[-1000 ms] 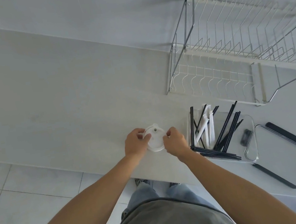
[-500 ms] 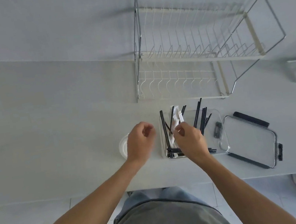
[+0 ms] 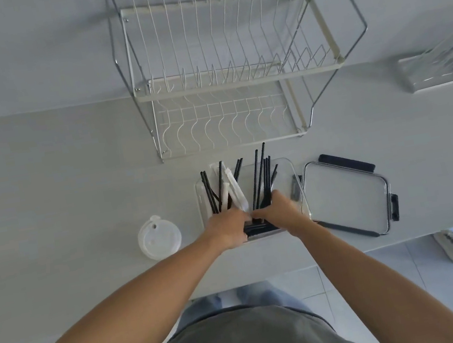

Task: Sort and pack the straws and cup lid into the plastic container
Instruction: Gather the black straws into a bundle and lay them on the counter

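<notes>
- Head view, step: sorting the straws inside the container. Both hands are down in the clear plastic container (image 3: 293, 172), which sits on the bench (image 3: 60, 197) at the near edge, roughly centre frame.
- Left hand (image 3: 226, 227): at the container's 7 o'clock corner, fingers curled toward the base of the white wrapped straws (image 3: 234, 190). Grip looks partly closed. Fingertips are hidden behind the straws, so I can't tell whether it pinches one or only touches.
- Right hand (image 3: 279, 212): at the container's 5 o'clock side, fingers bent around the lower ends of the black straws (image 3: 262, 180) that stand fanned toward 12 o'clock. Grip is curled, seemingly bunching them; a firm hold isn't confirmable.
- More black straws lie flat across the near wall of the container, between the two hands.
- Straws poke out past the far rim, so my read is they're not seated flat yet.
- Cup lid (image 3: 159, 238): still on the bench, flat, at 9 o'clock from the container, clear of it and of both hands. Not packed.
- Container lid (image 3: 348, 196): off, lying on the bench at 3 o'clock, just beside the container.
- Dish rack (image 3: 220, 83): empty, at 12 o'clock, not involved.
- Next move, judgement: lay the straws down grouped by colour so nothing overhangs the rim, then fetch the cup lid with the left hand and drop it in.
- Risk, judgement: upright straws could tip out over the far rim if released loosely.
</notes>
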